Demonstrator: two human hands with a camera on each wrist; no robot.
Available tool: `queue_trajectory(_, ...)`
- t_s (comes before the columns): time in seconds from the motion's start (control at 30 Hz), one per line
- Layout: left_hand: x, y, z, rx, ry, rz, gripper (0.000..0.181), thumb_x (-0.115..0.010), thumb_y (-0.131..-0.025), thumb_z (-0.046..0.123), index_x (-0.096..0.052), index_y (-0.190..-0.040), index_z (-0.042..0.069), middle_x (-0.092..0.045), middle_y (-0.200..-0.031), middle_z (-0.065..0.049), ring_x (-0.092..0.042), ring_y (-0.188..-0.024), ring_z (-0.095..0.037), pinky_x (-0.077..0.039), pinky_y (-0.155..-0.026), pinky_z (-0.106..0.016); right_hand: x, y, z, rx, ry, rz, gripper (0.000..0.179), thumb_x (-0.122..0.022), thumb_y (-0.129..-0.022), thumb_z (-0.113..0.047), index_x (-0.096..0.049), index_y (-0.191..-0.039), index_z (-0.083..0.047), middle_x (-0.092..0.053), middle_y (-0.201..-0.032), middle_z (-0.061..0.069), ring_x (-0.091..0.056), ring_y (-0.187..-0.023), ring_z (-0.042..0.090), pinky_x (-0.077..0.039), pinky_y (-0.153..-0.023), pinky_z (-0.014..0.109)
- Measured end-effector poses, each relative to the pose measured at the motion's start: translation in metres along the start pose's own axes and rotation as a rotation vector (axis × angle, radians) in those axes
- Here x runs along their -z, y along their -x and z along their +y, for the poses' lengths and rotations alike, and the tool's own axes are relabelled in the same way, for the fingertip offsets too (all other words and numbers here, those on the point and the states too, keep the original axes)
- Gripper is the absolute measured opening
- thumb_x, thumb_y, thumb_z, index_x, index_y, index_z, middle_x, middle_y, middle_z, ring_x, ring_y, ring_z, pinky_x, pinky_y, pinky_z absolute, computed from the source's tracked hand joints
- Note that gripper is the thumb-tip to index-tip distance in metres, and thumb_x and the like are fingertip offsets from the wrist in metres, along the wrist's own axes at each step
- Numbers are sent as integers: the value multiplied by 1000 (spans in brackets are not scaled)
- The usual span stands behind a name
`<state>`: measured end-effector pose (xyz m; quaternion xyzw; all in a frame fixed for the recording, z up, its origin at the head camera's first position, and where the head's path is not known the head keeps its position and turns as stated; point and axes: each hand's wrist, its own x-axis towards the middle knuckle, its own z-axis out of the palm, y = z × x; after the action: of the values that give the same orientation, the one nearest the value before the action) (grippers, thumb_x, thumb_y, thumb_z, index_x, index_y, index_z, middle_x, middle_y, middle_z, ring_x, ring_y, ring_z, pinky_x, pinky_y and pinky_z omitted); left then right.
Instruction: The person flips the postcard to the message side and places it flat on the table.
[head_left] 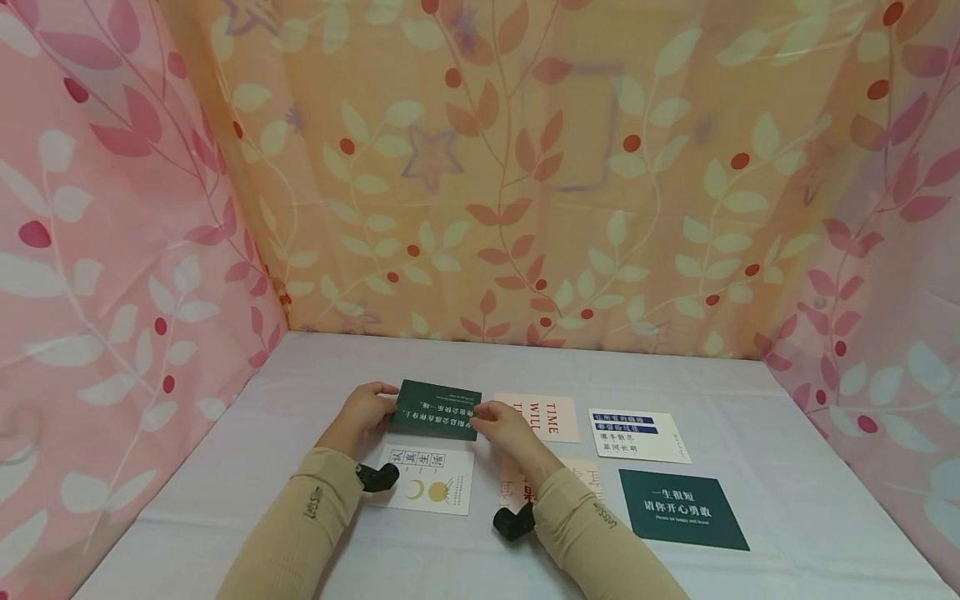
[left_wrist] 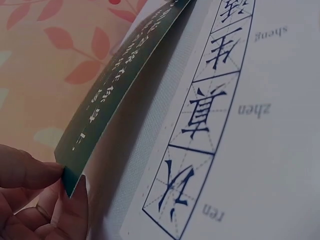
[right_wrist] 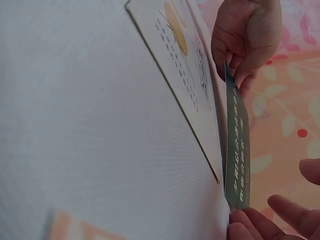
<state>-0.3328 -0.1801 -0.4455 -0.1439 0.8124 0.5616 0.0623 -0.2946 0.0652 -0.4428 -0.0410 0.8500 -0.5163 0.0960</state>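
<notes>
A dark green card (head_left: 437, 410) with white writing is held between both hands, raised off the table and tilted. My left hand (head_left: 367, 410) pinches its left end; in the left wrist view the thumb and fingers (left_wrist: 47, 185) grip one corner. At the opposite end, my right hand (head_left: 504, 423) pinches the edge; the right wrist view shows fingertips (right_wrist: 245, 222) on that corner while other fingers stand apart. Just in front lies a white card (head_left: 431, 479) with a moon and sun drawing, flat on the table.
To the right lie a cream card with red lettering (head_left: 551, 419), a white card with blue bands (head_left: 637, 435) and another dark green card (head_left: 684, 510). A peach card (head_left: 581, 475) is partly hidden under the right forearm. Patterned cloth (head_left: 525, 208) walls the white table (head_left: 540, 575).
</notes>
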Motion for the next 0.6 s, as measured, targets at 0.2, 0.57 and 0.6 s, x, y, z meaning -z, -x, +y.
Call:
queue_trajectory(0.2, 2, 3, 1, 9, 10, -7, 38, -53, -81, -4, -56, -118, 5, -61, -96, -12, -52, -65, -17, -44, -54, -25, 1, 3, -3, 17, 14, 17, 49, -62, -86, -24, -48, -129, -6, -55, -121, 12, -51, -112, 31, -42, -92, 49)
queue_trajectory(0.57, 2, 7, 2, 23, -8, -11, 28, -55, -83, -1, -59, -111, 3, -61, -99, -13, -54, -69, -17, -45, -55, -25, 3, 2, -7, -15, 54, 38, 62, -62, -87, -22, -34, -139, -2, -59, -104, 8, -59, -87, 18, -49, -81, 38)
queue_trajectory(0.6, 2, 8, 2, 23, -10, -12, 27, -55, -84, 0, -59, -110, 3, -61, -98, -12, -54, -69, -17, -45, -55, -25, 4, 1, -6, -11, 58, 39, 61, -62, -87, -22, -35, -138, -2, -59, -102, 7, -59, -85, 17, -50, -79, 37)
